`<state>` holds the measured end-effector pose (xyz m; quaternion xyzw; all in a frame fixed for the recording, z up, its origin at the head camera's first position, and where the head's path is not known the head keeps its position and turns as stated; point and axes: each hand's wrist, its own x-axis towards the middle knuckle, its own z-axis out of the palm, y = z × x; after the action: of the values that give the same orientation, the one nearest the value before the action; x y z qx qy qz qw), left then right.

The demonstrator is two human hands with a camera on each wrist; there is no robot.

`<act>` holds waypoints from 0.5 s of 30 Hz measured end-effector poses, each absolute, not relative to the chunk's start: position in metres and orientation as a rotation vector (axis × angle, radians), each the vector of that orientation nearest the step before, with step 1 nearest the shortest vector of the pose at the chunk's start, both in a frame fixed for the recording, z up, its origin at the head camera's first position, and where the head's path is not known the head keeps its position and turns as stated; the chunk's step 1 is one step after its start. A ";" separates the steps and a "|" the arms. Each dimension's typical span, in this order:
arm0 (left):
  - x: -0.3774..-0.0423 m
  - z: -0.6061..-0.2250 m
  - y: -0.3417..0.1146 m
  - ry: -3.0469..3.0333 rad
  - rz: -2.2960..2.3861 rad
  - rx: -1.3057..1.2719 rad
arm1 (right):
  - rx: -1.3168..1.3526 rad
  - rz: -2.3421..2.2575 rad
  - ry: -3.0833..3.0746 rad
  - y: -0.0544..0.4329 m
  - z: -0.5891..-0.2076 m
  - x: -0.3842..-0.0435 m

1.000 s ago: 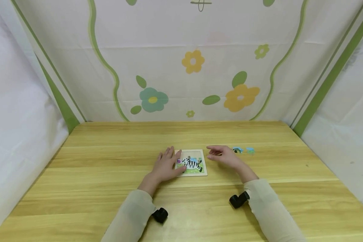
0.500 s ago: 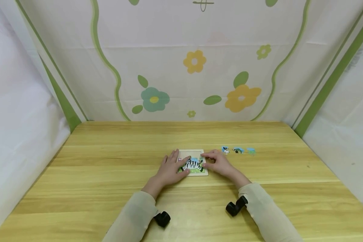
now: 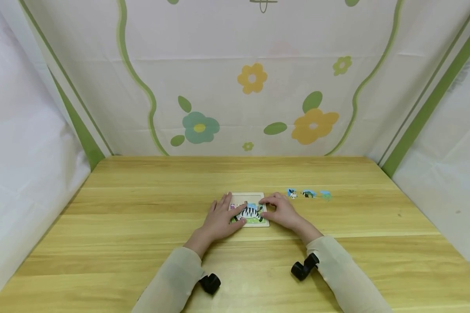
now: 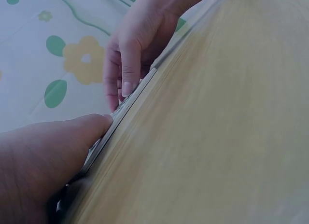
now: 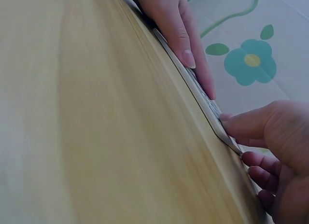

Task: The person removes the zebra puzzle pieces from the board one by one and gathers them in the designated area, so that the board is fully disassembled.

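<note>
A small zebra jigsaw puzzle in a pale wooden tray (image 3: 246,225) lies on the table, with the upper part of its inset showing bare wood. My left hand (image 3: 219,221) rests over the tray's left side, fingers extended and thumb across the zebra picture. At the right side, my right hand (image 3: 283,213) has its index finger and thumb bent around a puzzle piece (image 3: 260,209) with the zebra's tail. In the right wrist view, the right thumb (image 5: 248,122) touches the puzzle's surface while the other fingers curl beside the tray edge.
Three loose pieces lie in a row right of the tray: a black-and-white one (image 3: 292,194), a dark green and blue one (image 3: 308,194) and a light blue-green one (image 3: 325,194). A floral cloth (image 3: 227,78) hangs behind the wooden table (image 3: 141,243).
My right hand has come left and down from beside the tray onto its right side, uncovering the black-and-white loose piece. My left hand stays on the tray, shifted slightly right.
</note>
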<state>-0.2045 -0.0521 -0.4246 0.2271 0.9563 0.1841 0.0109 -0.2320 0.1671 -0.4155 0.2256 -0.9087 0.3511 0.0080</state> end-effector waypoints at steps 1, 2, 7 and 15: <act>-0.204 -0.424 -0.052 2.984 0.573 0.709 | 0.698 1.090 -2.839 0.166 -0.415 -0.232; -0.204 -0.424 -0.052 2.985 0.572 0.709 | 0.685 1.092 -2.836 0.165 -0.414 -0.231; -0.205 -0.423 -0.052 2.987 0.561 0.713 | 0.643 1.101 -2.825 0.162 -0.414 -0.230; -0.204 -0.423 -0.052 2.988 0.564 0.705 | 0.681 1.239 -2.767 0.161 -0.418 -0.231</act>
<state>-0.2042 -0.0518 -0.4232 0.2259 0.9572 0.1807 0.0102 -0.2310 0.1606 -0.4180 0.2191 -0.8904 0.3987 0.0173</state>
